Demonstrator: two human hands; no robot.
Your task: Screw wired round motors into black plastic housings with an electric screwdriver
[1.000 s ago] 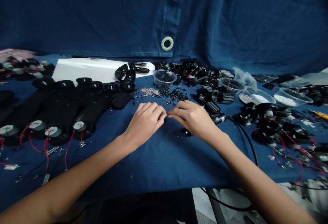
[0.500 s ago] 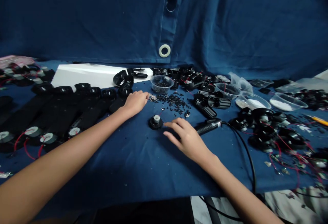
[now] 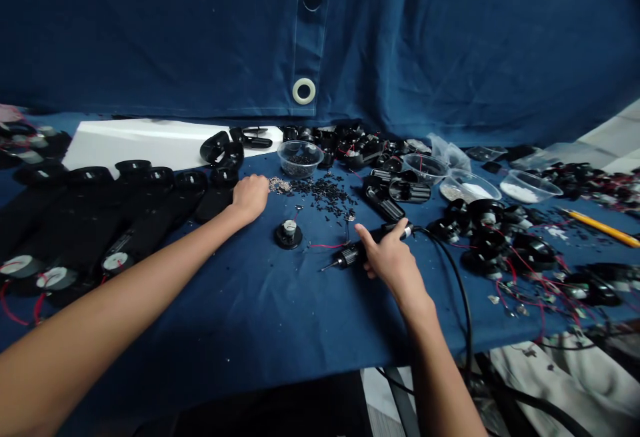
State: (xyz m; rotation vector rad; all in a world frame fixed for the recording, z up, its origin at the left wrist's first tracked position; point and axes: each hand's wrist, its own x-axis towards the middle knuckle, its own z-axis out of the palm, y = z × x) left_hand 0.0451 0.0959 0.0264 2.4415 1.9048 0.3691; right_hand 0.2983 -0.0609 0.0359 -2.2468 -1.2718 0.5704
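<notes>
My left hand (image 3: 251, 196) is closed at the edge of a small pile of silver screws (image 3: 279, 185); what its fingertips pinch, if anything, is hidden. Wrapped round a black corded electric screwdriver (image 3: 353, 255), my right hand (image 3: 393, 257) holds it low over the cloth, its bit pointing left. Between the hands sits a small silver motor (image 3: 289, 227) on a round black base (image 3: 289, 240), a thin wire beside it. Loose black screws (image 3: 327, 196) lie scattered behind it.
A clear tub of dark screws (image 3: 301, 160) stands behind the piles. Black housings with motors (image 3: 55, 277) line the left. To the right are black battery holders (image 3: 410, 190), clear tubs (image 3: 470, 187), wired black parts (image 3: 500, 250) and a yellow pencil-like tool (image 3: 603, 226).
My right hand has moved from beside the motor to the electric screwdriver and closed round it. The screwdriver's bit now shows. My left hand stays by the silver screws; the view has shifted right.
</notes>
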